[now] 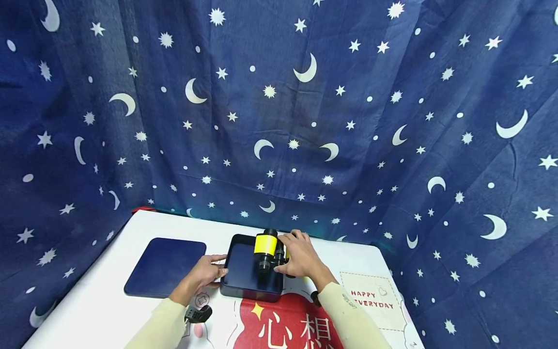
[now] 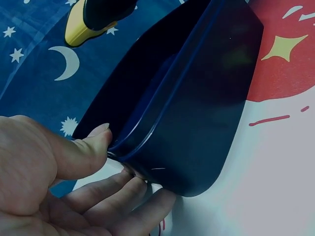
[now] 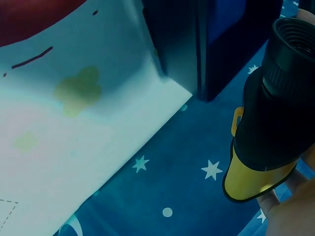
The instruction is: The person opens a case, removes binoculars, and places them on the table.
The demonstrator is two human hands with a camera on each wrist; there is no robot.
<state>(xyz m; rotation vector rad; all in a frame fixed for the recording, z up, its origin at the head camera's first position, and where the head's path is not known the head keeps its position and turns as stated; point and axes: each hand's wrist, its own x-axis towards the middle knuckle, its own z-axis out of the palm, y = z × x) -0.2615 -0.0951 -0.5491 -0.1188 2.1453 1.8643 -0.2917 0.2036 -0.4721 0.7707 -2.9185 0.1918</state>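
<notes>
A pair of yellow and black binoculars (image 1: 265, 244) is held in my right hand (image 1: 302, 256), over the right part of a dark blue open box (image 1: 248, 293). The thumb and fingers of that hand grip the right barrel, and the hand hides part of it. In the right wrist view the binoculars (image 3: 275, 108) appear beside the box (image 3: 177, 39). My left hand (image 1: 204, 272) holds the box by its left wall. The left wrist view shows the thumb (image 2: 91, 150) over the rim and the fingers (image 2: 123, 201) against the outside.
A flat dark blue lid (image 1: 165, 266) lies on the white table (image 1: 109, 286) to the left of the box. A printed table cover with a red patch (image 1: 279, 320) and lettering spreads in front and to the right. A blue star-and-moon curtain (image 1: 244, 126) hangs behind the table.
</notes>
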